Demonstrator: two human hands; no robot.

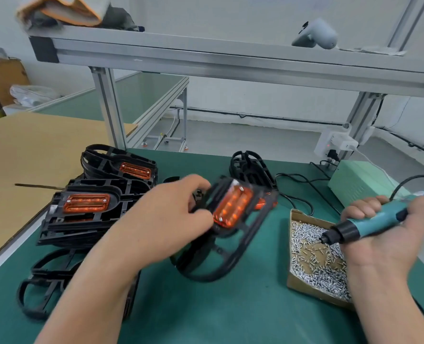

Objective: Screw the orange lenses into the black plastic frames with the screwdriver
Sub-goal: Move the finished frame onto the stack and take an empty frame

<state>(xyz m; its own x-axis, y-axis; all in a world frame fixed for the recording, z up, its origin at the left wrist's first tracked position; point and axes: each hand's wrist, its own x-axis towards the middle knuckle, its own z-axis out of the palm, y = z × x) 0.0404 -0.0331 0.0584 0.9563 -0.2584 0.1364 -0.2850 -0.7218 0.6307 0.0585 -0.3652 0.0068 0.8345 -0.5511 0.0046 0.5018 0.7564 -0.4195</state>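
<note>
My left hand (171,214) grips a black plastic frame (220,259) by its upper edge and holds it tilted above the green mat. An orange lens (233,207) sits in that frame with a screw head at each end. My right hand (389,232) holds the teal electric screwdriver (369,223), its black tip pointing down-left over the cardboard box of screws (315,259). A stack of frames with orange lenses (86,202) lies at the left.
More black frames lie at the far centre (250,167) and the near left (44,289). A pale green power unit (362,180) with cables stands at the right. A brown cardboard sheet (27,150) covers the left side. An aluminium shelf frame (206,60) crosses overhead.
</note>
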